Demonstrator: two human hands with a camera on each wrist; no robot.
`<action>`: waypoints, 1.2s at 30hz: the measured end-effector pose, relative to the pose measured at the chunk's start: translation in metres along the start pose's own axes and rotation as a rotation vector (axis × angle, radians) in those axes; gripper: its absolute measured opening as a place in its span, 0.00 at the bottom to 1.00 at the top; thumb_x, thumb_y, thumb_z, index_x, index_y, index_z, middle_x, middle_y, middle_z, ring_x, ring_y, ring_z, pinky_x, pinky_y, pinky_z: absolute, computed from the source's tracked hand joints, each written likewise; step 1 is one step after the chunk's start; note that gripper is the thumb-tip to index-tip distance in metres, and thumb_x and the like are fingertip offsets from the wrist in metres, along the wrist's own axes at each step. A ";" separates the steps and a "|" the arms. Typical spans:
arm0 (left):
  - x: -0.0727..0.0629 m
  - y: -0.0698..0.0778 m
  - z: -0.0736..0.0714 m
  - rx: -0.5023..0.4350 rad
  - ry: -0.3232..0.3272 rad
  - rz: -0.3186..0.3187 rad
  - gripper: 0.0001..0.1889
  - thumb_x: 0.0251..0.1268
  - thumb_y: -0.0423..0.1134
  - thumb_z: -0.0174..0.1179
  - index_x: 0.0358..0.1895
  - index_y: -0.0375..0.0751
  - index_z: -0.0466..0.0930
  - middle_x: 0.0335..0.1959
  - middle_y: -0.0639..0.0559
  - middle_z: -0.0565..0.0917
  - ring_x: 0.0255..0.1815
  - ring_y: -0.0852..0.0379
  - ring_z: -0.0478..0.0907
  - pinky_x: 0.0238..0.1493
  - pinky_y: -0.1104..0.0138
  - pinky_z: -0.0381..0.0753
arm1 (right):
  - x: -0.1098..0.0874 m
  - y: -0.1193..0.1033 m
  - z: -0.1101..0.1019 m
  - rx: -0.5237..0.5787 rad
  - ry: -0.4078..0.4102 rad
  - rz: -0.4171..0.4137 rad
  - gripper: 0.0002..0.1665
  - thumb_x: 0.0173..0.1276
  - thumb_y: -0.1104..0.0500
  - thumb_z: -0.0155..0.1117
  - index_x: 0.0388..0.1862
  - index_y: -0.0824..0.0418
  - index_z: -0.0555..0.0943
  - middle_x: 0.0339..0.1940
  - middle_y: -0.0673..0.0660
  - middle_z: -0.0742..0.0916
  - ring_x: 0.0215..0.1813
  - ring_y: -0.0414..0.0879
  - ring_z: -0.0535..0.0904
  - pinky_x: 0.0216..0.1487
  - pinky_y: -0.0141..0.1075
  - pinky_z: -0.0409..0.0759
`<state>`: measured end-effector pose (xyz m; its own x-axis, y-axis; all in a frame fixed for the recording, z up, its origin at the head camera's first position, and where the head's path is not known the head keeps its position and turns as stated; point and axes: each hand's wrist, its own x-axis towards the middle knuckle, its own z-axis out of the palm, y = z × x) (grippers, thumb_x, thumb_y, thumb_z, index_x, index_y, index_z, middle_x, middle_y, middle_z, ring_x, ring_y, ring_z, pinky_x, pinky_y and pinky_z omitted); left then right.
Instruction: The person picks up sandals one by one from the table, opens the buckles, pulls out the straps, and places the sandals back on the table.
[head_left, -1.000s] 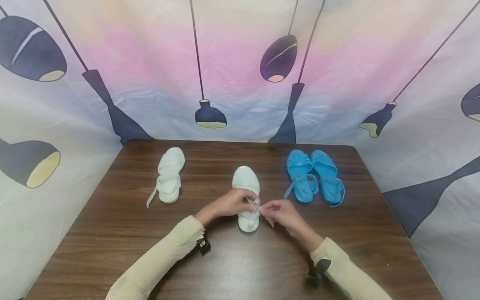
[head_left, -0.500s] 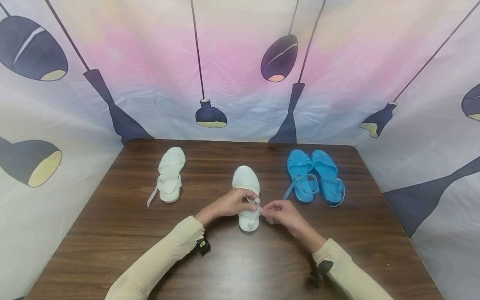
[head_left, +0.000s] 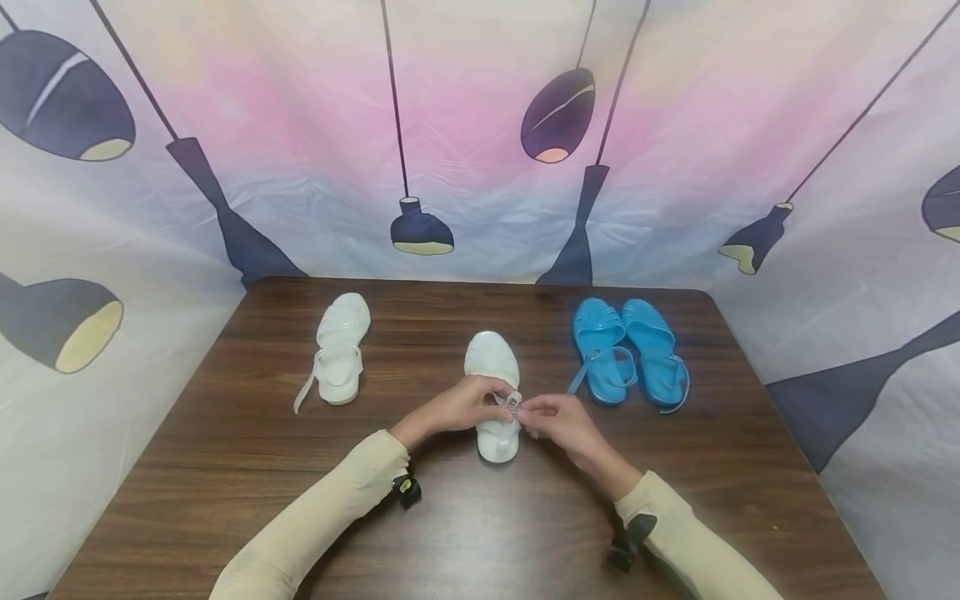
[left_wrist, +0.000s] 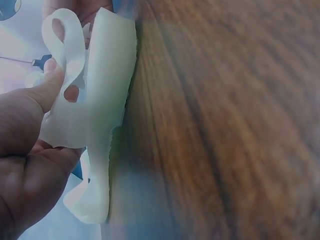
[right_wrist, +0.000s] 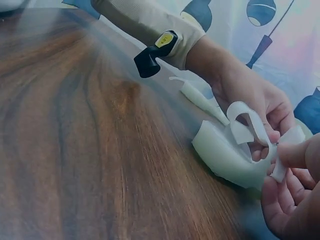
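A white sandal [head_left: 491, 354] lies toe-away on the brown table, in the middle of the head view. My left hand [head_left: 457, 407] reaches over it from the left, thumb and fingers pinching the ankle strap by the small buckle [head_left: 513, 402]. From the other side, my right hand [head_left: 561, 423] pinches the strap's end [right_wrist: 292, 137] close to that buckle. Both sets of fingertips nearly meet there. The left wrist view shows the heel strap [left_wrist: 72, 50] looping up above the sole [left_wrist: 112, 65]. Fingers partly hide the buckle.
Another white sandal [head_left: 342, 325] lies to the left, its strap hanging loose. Two blue sandals [head_left: 597, 325] stand side by side at the back right. Behind the wooden table [head_left: 225, 467] hangs a curtain [head_left: 315, 167] printed with lamps.
My right hand has shifted slightly left, closer to the buckle. The strap end that hung below it shows less now. The left hand and the sandal stay in place.
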<state>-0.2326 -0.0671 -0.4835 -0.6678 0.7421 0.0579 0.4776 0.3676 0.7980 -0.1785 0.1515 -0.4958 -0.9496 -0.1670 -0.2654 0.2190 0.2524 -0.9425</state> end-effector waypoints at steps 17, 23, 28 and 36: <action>-0.001 0.001 -0.002 -0.003 -0.003 0.006 0.15 0.66 0.37 0.69 0.53 0.36 0.85 0.47 0.49 0.89 0.48 0.60 0.84 0.54 0.67 0.82 | -0.003 0.003 -0.003 -0.013 -0.023 0.013 0.14 0.69 0.59 0.71 0.47 0.68 0.87 0.40 0.59 0.90 0.40 0.47 0.85 0.45 0.39 0.87; 0.000 0.002 -0.002 -0.007 -0.009 -0.011 0.16 0.66 0.37 0.70 0.54 0.37 0.85 0.47 0.50 0.89 0.48 0.61 0.84 0.54 0.68 0.81 | -0.001 -0.001 -0.002 0.042 -0.022 0.047 0.14 0.70 0.60 0.70 0.48 0.70 0.86 0.39 0.58 0.89 0.40 0.46 0.85 0.46 0.39 0.87; 0.002 0.001 0.000 0.006 -0.016 -0.001 0.16 0.65 0.37 0.70 0.54 0.36 0.85 0.47 0.50 0.89 0.48 0.59 0.84 0.52 0.69 0.82 | -0.001 -0.003 -0.003 0.085 -0.021 0.065 0.16 0.69 0.60 0.71 0.49 0.71 0.85 0.40 0.58 0.88 0.41 0.47 0.84 0.46 0.39 0.87; 0.001 0.000 0.000 0.018 -0.002 0.012 0.14 0.66 0.37 0.69 0.53 0.36 0.85 0.47 0.50 0.89 0.47 0.60 0.83 0.52 0.68 0.82 | -0.003 0.002 -0.006 0.081 -0.055 0.067 0.17 0.70 0.58 0.71 0.51 0.69 0.85 0.43 0.59 0.89 0.42 0.47 0.86 0.48 0.39 0.87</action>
<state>-0.2335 -0.0662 -0.4837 -0.6612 0.7472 0.0662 0.4958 0.3691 0.7861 -0.1763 0.1584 -0.4952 -0.9190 -0.2046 -0.3371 0.3011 0.1876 -0.9349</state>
